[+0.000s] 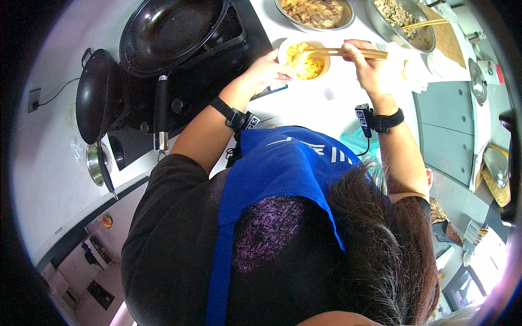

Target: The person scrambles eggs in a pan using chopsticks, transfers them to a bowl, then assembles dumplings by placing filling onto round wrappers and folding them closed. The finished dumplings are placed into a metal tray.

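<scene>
A small white bowl (325, 46) holds yellow food pieces (304, 65) that look like scrambled egg. My left hand (269, 73) grips the bowl's left side, thumb near its rim. Wooden chopsticks (373, 53) are held in my right hand (364, 65), to the right of the bowl; their tips reach into the yellow food. Beyond the bowl is a metal bowl (348, 16) with brownish food in pieces. A larger metal bowl (427, 42) at the upper right contains a minced mixture, and another pair of chopsticks (432, 23) rests across it.
A black wok (175, 32) sits on the black gas stove (228, 69) at the left. Another dark pan (96, 93) stands farther left, near a small metal bowl (94, 165). A wooden board (450, 47) and white crumpled material (416, 75) lie to the right.
</scene>
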Demonstrator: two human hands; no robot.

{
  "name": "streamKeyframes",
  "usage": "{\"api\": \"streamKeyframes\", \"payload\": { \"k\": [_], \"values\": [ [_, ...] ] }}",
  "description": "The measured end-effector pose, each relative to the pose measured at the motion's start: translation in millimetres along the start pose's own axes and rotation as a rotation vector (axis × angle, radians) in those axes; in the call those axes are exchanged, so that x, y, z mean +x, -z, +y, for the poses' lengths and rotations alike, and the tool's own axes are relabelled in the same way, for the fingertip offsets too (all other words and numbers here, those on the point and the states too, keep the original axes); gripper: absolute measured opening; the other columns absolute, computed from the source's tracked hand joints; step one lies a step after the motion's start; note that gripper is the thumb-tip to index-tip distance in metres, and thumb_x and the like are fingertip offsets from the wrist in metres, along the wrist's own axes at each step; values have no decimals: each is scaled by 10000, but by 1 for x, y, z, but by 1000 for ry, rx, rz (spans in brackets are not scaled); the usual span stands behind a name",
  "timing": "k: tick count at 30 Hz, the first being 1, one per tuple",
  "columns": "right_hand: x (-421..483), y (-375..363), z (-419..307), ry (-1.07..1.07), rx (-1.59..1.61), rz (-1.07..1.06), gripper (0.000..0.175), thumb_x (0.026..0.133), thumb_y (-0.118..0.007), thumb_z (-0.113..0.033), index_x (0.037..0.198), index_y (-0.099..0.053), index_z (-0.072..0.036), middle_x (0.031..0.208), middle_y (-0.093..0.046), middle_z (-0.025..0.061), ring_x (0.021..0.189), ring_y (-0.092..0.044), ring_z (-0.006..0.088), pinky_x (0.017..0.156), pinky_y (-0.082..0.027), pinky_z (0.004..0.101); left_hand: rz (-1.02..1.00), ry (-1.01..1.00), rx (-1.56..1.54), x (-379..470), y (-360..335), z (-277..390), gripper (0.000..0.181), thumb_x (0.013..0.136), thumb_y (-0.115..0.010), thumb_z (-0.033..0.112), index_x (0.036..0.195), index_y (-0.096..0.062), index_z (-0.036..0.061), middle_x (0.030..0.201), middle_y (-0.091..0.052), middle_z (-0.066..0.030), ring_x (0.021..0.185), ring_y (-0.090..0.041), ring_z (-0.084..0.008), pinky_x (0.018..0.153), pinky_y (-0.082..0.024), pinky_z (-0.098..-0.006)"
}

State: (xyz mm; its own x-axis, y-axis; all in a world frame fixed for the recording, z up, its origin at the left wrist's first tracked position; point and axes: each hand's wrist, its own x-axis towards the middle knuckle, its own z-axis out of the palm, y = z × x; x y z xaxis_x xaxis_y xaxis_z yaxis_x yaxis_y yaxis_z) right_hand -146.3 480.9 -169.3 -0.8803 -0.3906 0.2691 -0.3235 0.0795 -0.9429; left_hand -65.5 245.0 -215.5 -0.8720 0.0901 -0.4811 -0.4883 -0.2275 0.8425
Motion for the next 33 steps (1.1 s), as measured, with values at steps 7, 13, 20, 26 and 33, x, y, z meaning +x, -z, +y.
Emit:
{"api": "streamKeyframes", "payload": {
  "k": [7,13,20,26,33],
  "values": [
    [5,13,-19,-38,-113,-48,182,862,-663,-154,947,-681,5,770,-659,69,695,-643,133,629,-523,234,-17,46,17,0,2,1,545,856,-535,26,1371,-374,103,1064,-631,-131,883,-645,-201,802,-538,-354],
    [3,6,-13,38,-242,-174,176,858,-668,-146,924,-667,16,800,-688,92,676,-655,128,622,-524,231,-21,49,52,-1,-1,4,554,851,-524,13,1374,-373,114,1072,-628,-128,879,-643,-206,809,-536,-363],
    [4,10,3,-14,-232,27,172,847,-684,-178,907,-697,-17,754,-686,86,679,-660,140,624,-531,248,-10,67,57,-2,0,3,558,855,-508,2,1382,-366,117,1086,-624,-133,872,-642,-216,811,-533,-369],
    [-2,16,-5,-49,46,63,229,846,-696,-199,880,-664,26,743,-673,87,663,-647,137,607,-527,228,-5,50,3,0,0,0,517,857,-512,0,1350,-393,100,1064,-625,-134,853,-646,-208,787,-538,-353],
    [-3,26,-22,-102,-205,-38,241,819,-721,-218,892,-676,7,756,-671,84,695,-643,129,619,-515,237,17,67,-30,1,2,-2,471,861,-537,3,1311,-416,77,1018,-634,-130,823,-651,-194,767,-549,-349]
  ]
}}
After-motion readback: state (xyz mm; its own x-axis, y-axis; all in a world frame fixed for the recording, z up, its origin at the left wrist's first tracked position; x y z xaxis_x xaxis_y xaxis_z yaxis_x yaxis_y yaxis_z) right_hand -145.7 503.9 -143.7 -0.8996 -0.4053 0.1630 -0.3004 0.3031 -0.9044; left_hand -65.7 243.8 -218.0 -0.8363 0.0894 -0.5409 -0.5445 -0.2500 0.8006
